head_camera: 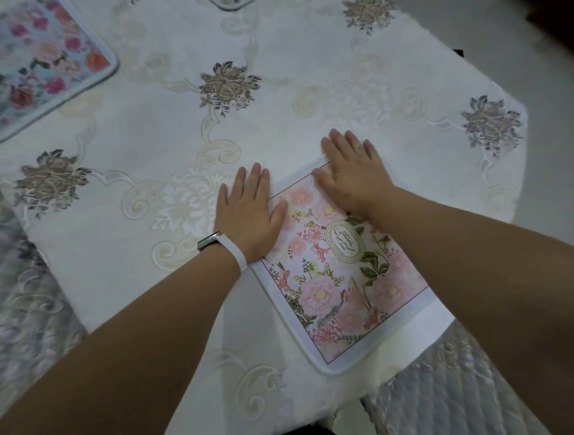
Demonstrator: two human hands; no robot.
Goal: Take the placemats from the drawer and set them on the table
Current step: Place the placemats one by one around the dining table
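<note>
- Bare forearms (pixel 139 326) fill the near corners of the view, both reaching forward over the table edge towards one mat.
- Left hand (pixel 248 214), above a white wristband (pixel 239 256), lies flat with its fingers straight and close together. Its palm straddles the left border of the pink floral rectangular placemat with a white rim (pixel 341 279), thumb on the print and fingers out on the cloth. It holds nothing; the flat pressure looks meant to pin or nudge that edge.
- Right hand (pixel 351 174) is also flat and empty, its fingers spread over the mat's far corner and their tips reaching past it onto the cloth. I judge it is smoothing the corner down and squaring the mat.
- That pink placemat lies print-up on the table draped in a white embroidered tablecloth (pixel 186 124), set askew to the near edge. Its near-right end reaches the rim and seems to overhang slightly above a silvery quilted chair cushion (pixel 450 397) — probably why both palms sit at the far end, where they could slide it inward.
- Further out, a blue floral placemat with rounded corners (pixel 46 62) lies flat at the far left, well apart. The corner of a third mat (pixel 230 2) shows at the top edge, so the setting seems well along.
- No drawer is in view.
</note>
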